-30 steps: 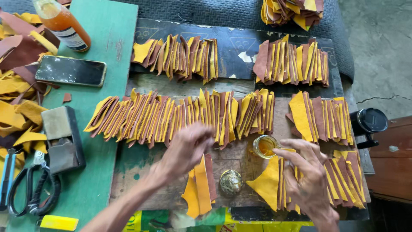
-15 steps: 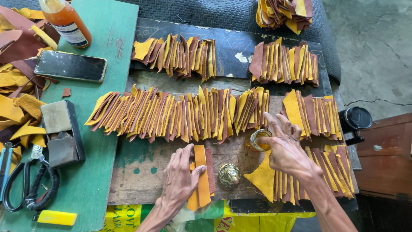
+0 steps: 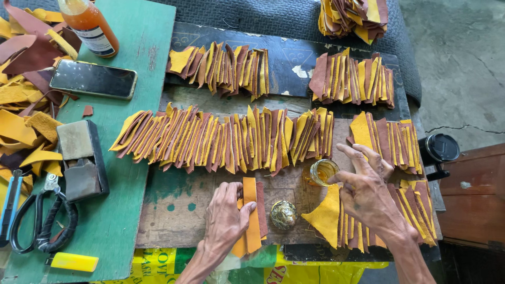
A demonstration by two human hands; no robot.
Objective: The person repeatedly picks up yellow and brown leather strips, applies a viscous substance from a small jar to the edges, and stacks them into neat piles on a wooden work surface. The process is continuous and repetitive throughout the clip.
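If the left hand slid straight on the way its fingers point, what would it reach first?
The left hand lies flat on a small stack of orange and brown strips, fingers pointing away from the person. Straight ahead is a bare stretch of board, then probably the long row of leather pieces.

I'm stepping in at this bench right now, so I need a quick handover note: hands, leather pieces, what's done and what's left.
Left hand: flat, pressing a small stack of yellow and brown leather strips on the wooden board.
Right hand: fingers spread over the lower right pile, fingertips near the small glass jar; it grips nothing.
Done: long fanned row and upper piles laid out.
Left: the strips under the left hand and the right pile seem unfinished. Scrap heap lies far left.
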